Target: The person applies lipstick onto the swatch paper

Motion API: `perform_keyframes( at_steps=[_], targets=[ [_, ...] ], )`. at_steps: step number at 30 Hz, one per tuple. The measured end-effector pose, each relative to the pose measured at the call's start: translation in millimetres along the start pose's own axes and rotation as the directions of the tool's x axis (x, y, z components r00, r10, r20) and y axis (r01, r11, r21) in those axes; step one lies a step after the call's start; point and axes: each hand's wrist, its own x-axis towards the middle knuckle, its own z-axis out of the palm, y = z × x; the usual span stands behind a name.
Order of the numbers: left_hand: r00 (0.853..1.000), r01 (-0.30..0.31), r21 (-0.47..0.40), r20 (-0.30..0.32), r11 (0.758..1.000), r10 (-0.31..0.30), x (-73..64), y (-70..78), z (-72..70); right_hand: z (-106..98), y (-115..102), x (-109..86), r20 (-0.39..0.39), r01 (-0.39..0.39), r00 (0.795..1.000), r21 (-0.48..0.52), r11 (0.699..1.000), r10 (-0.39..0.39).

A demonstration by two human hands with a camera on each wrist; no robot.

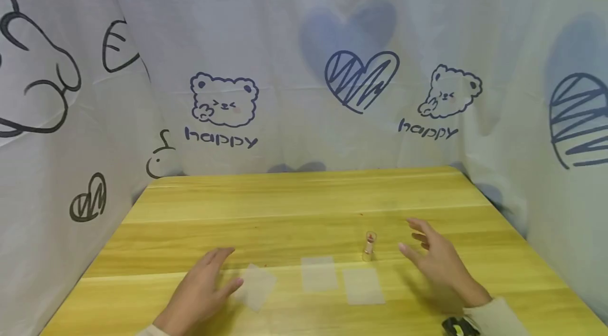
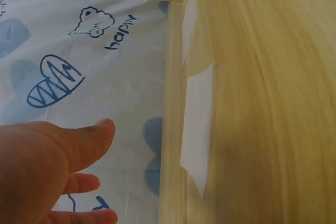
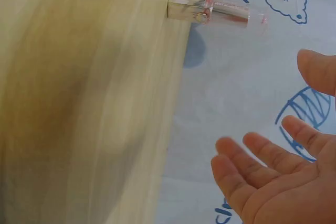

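Note:
A small clear tube like a lipstick [image 1: 369, 246], with reddish print and a square base, stands upright on the wooden table. Three thin whitish sheets lie near it: a tilted left sheet [image 1: 258, 287], a middle sheet [image 1: 319, 274] and a right sheet [image 1: 363, 286]. My left hand [image 1: 201, 288] hovers at the left sheet's edge, fingers apart and holding nothing. To the right of the tube, my right hand [image 1: 439, 262] is raised over the table with fingers relaxed and nothing in them. The right wrist view shows the tube [image 3: 226, 11] apart from that hand.
The yellow wooden table [image 1: 294, 199] reaches back to a pale curtain [image 1: 285, 35] with heart and bear drawings. The curtain also hangs along both sides. A dark wrist strap [image 1: 459, 326] shows beside the right sleeve [image 1: 496, 317].

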Motion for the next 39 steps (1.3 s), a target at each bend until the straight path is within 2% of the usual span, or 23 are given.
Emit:
perform_keyframes(
  at_steps=[6,10,18,27,34,39],
  targets=[
    [1.000,-0.025,-0.034,0.015,0.999,0.026,6.6,-0.1,8.3,4,3,8.5,0.017,-0.027,1.000,0.095,0.995,0.026],
    [0.999,-0.046,-0.049,0.021,0.998,0.047,10.4,-0.2,13.3,8,5,11.7,0.036,-0.036,0.999,0.124,0.992,0.031],
    [0.988,-0.072,-0.101,0.129,0.992,0.085,16.2,-1.4,17.3,14,10,17.6,0.079,-0.076,0.995,0.161,0.984,0.064],
    [0.960,-0.162,-0.115,0.212,0.980,0.184,20.7,-4.5,19.6,19,7,21.3,0.118,-0.077,0.992,0.194,0.978,0.055],
    [0.927,-0.182,-0.112,0.313,0.977,0.208,24.2,-4.2,19.2,24,5,24.2,0.167,-0.090,0.985,0.225,0.970,0.052],
    [0.914,-0.181,-0.115,0.347,0.977,0.210,23.5,-2.8,20.8,29,8,26.1,0.194,-0.079,0.980,0.217,0.973,0.036]
  ],
)
